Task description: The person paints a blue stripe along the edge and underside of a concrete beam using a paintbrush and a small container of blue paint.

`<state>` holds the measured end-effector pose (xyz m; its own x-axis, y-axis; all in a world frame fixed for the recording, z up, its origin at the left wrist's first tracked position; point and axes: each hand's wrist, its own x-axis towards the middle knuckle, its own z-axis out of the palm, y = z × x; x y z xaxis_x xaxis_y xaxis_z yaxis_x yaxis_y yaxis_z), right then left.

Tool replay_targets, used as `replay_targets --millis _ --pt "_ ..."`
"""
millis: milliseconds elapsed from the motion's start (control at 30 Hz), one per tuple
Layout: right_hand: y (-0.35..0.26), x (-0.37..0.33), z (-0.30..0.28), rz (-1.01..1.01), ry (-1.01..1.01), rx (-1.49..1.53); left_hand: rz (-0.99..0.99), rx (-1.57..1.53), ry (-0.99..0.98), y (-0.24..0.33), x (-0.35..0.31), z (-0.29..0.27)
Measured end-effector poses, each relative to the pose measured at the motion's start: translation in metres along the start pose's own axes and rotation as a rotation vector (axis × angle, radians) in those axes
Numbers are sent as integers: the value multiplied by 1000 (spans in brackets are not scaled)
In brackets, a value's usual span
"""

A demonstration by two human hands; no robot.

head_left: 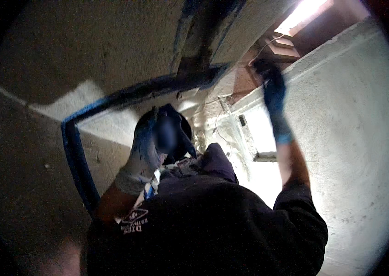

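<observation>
My left hand [142, 145], in a pale glove stained blue, grips a dark open container [186, 138] in front of my body. Inside it shows a blurred blue surface that looks like paint. My right hand [270, 76] is raised at the upper right, in a glove soaked dark blue. Its fingers are dark and smeared, so whether it holds anything cannot be made out. A wide dark blue painted band [134, 94] runs across the rough surface left of and beyond the container, then bends toward me at the left.
A pale plastered wall [355, 101] stands at the right. A bright opening [302, 17] lies at the top right, with a thin cable [260, 50] hanging near it. Another dark blue patch [206, 27] marks the surface at the top.
</observation>
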<state>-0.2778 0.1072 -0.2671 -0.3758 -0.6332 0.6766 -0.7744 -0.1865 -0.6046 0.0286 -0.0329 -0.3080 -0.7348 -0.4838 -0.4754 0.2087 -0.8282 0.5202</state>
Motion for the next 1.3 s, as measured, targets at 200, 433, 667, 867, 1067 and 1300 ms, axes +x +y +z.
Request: replay_targets --millis 200,433,667,867,1067,1300 --pt "-70 -72 69 -307 -795 -385 -75 -105 -21 -6 10 25" --pt "-5 -58 69 -509 -839 -138 -26 -157 110 -22 22 54" --pt "-3 -19 56 68 -541 274 72 -181 104 -42 26 82" --pt "5 -20 99 -85 -768 -19 61 -173 37 -41 29 86" --pt "-8 -26 94 99 -765 -13 38 -143 -112 -37 31 71" --pt "-5 -47 63 483 -531 349 -29 -113 97 -29 29 78"
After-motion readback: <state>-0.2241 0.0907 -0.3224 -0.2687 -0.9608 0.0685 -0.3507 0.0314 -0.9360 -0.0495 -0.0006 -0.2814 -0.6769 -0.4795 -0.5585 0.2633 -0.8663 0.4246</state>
